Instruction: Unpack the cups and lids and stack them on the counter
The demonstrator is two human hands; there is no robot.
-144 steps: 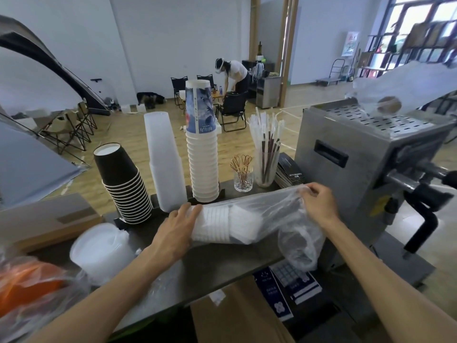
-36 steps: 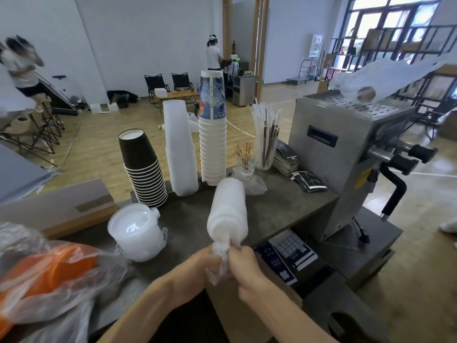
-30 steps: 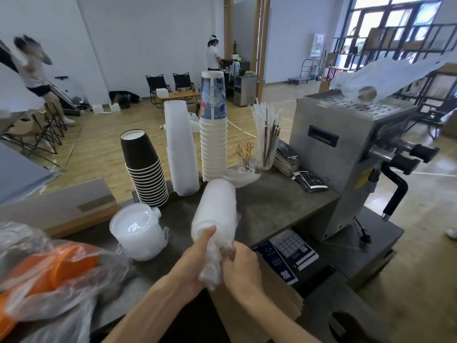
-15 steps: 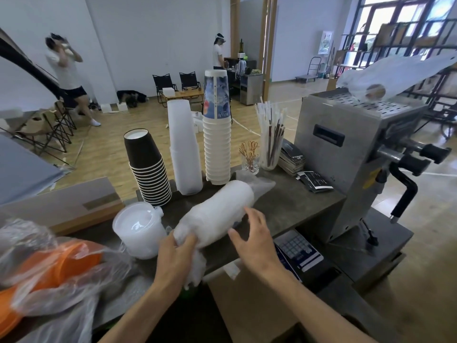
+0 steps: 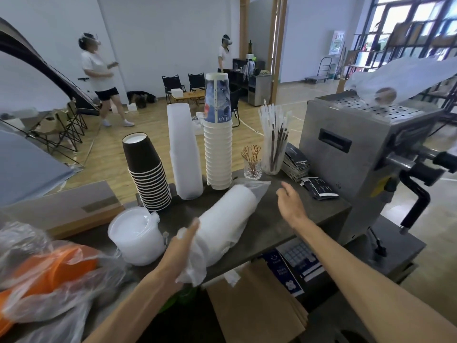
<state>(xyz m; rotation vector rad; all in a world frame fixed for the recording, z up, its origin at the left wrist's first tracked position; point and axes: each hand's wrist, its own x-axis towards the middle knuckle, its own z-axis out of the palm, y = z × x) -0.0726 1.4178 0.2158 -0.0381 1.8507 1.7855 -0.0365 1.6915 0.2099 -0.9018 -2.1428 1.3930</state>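
bagged sleeve of white lids (image 5: 228,220) lying tilted on the worktop (image 5: 291,219), in front of the white cup stack (image 5: 218,149) | left hand (image 5: 181,246) on its near end, fingers seemingly curled on the plastic | right hand (image 5: 290,204) just beside, fingers apart, touching nothing | black cup stack (image 5: 146,172) at left

The counter (image 5: 284,219) looked like dark, matt stone or laminate, faintly mottled. On it lay a sleeve of white lids (image 5: 227,224) in thin, crinkled, translucent plastic film. At its ten o'clock, the black cups (image 5: 146,172) were matt paper with white rims; at twelve, the white cups (image 5: 218,154) were smooth paper under a glossy printed one. The frosted cup stack (image 5: 184,154) between them was cloudy plastic. At two o'clock the machine (image 5: 358,154) was brushed metal.
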